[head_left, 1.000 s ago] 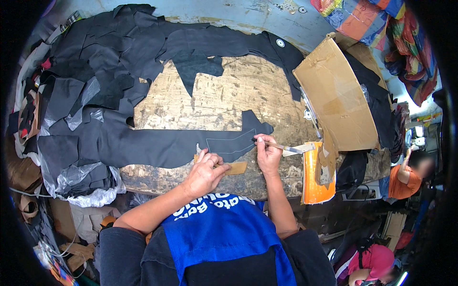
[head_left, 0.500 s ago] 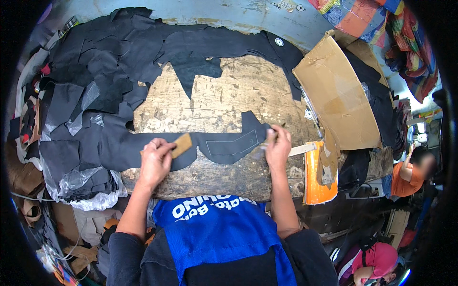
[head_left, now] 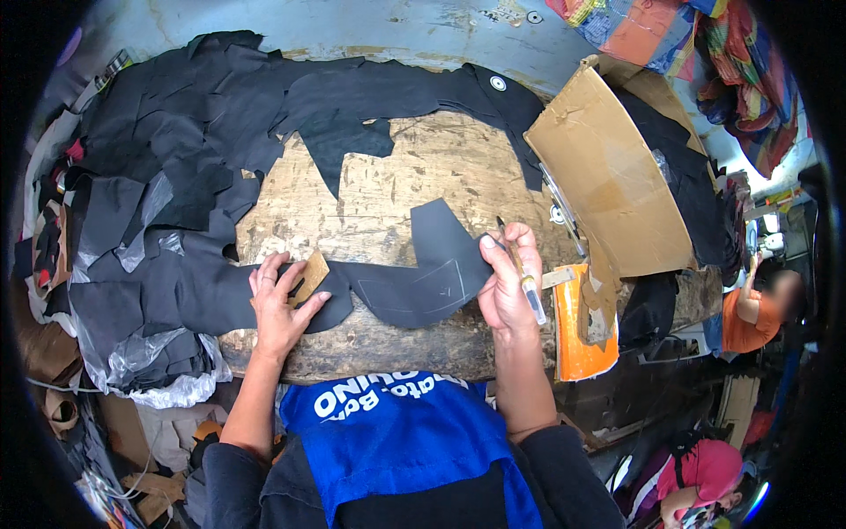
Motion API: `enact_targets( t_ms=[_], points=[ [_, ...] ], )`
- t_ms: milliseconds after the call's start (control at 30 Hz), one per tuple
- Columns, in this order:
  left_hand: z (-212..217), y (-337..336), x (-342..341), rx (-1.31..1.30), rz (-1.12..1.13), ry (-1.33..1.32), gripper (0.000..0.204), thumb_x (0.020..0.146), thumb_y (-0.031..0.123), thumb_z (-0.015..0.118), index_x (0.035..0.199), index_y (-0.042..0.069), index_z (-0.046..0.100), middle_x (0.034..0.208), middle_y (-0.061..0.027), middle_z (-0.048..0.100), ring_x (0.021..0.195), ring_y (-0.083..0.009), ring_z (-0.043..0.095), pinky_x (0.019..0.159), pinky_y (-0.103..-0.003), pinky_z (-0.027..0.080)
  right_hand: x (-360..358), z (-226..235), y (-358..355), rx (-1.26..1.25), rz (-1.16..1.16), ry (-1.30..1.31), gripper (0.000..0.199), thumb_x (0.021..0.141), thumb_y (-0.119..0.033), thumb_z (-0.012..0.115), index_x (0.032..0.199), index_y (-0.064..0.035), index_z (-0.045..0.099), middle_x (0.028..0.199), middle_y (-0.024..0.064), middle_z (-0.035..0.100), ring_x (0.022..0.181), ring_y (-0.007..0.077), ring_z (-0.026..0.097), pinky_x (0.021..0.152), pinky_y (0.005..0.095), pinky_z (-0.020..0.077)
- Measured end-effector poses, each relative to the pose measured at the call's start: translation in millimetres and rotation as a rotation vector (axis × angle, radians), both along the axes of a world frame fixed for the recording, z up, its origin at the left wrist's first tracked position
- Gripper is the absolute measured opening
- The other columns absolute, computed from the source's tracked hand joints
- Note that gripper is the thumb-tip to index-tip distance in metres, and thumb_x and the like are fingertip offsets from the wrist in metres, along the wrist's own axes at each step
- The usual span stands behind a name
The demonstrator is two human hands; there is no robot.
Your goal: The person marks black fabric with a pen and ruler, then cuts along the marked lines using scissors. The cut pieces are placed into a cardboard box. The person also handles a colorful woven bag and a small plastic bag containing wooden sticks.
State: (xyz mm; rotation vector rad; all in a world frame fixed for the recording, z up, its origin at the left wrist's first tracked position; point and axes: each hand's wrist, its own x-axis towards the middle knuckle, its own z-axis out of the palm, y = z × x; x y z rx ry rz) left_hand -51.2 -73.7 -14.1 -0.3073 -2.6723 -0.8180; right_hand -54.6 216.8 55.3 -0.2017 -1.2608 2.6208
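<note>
A strip of black leather-like material (head_left: 414,300) stretches across the worn wooden tabletop, with a thin pale outline drawn on its right part. My left hand (head_left: 280,304) rests on the strip, a small tan cardboard piece (head_left: 315,266) held between thumb and fingers. At the strip's right end, my right hand (head_left: 508,286) pinches the edge under the thumb and lifts it a little. A slim pen (head_left: 532,298) with a clear barrel lies across the same hand, held by the fingers.
Black scraps (head_left: 203,115) pile up along the back and left of the wooden table (head_left: 388,194). A bent cardboard sheet (head_left: 617,176) stands at the right, beside an orange pad (head_left: 586,353). Clear plastic (head_left: 167,361) wraps scraps at left. Two people are at the far right.
My right hand has turned palm up and gripped the strip's right end, raising and tilting it. My left hand has settled on the strip with the cardboard piece. The view has shifted slightly.
</note>
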Motion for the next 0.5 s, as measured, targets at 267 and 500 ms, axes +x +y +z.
enact_targets(
  t_ms=[267,500],
  points=[
    [54.7,58.2,-5.7,0.572,-0.288,-0.194,0.092,0.058,0.03,0.087,0.134,0.002,0.042,0.124,-0.0187,0.054,0.114,-0.0321,0.052,0.102,-0.043,0.036,6.3,17.6,-28.1,0.064,0.003,-0.074,0.027,0.085,0.008,0.058,0.097,-0.0104,0.042,0.089,0.0031,0.053,0.083,0.0081,0.05,0.076,0.0225,0.0438],
    [86.3,112.6,-18.4,1.033,-0.429,-0.411,0.094,0.076,0.01,0.074,0.146,0.0,0.011,0.113,-0.0165,0.06,0.107,-0.0236,0.057,0.097,-0.037,0.041,12.8,12.0,-38.9,0.34,-0.109,0.111,0.029,0.083,0.011,0.06,0.096,-0.0086,0.044,0.091,0.0039,0.051,0.086,0.0104,0.05,0.082,0.0237,0.042]
  ],
)
